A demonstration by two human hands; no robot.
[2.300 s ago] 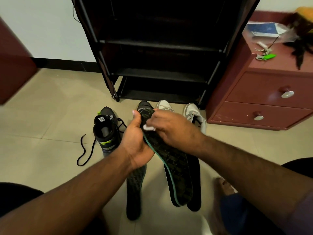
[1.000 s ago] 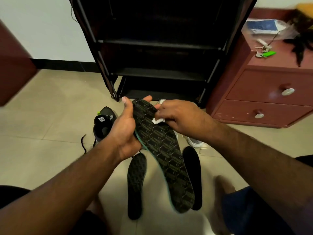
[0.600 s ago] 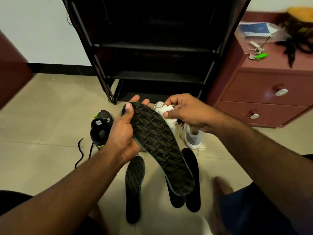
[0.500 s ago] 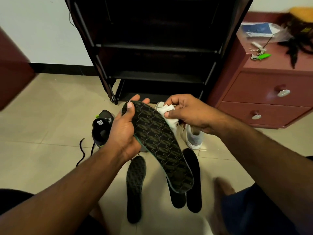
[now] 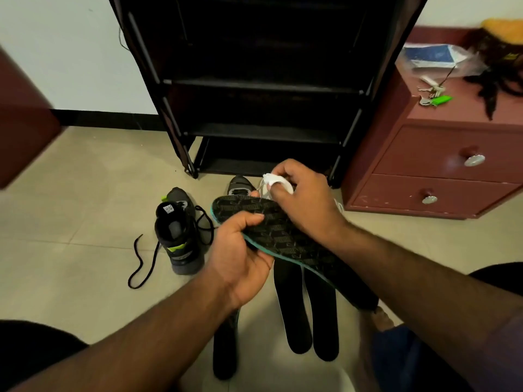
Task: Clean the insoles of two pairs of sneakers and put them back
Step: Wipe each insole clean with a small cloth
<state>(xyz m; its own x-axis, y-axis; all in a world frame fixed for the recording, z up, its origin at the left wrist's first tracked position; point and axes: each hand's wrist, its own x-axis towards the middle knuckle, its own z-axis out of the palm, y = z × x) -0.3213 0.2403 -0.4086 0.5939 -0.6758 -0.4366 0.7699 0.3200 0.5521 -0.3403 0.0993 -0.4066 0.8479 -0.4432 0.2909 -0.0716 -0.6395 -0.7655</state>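
Observation:
My left hand [image 5: 240, 250] grips a black patterned insole with a teal edge [image 5: 285, 239] at its front half, thumb on top. My right hand [image 5: 300, 202] holds a small white wipe [image 5: 276, 181] just above the insole's toe end. Two plain black insoles [image 5: 308, 304] lie side by side on the floor beneath, and a third insole [image 5: 225, 346] lies under my left wrist. A black sneaker with green accents [image 5: 178, 233] stands to the left, laces loose. A second black sneaker [image 5: 240, 185] peeks out behind the held insole. The white sneakers are mostly hidden behind my right hand.
A black shoe rack [image 5: 260, 89] stands straight ahead on the beige tiled floor [image 5: 79, 216]. A maroon drawer cabinet [image 5: 441, 165] sits to the right, with keys [image 5: 433, 99], a plastic bag and dark items on top. My bare foot [image 5: 382, 321] is at lower right.
The insole has tipped from steeply upright to lying flatter and lower, its heel swung right. My right hand has lifted the wipe to the toe end. Both hands sit lower in view.

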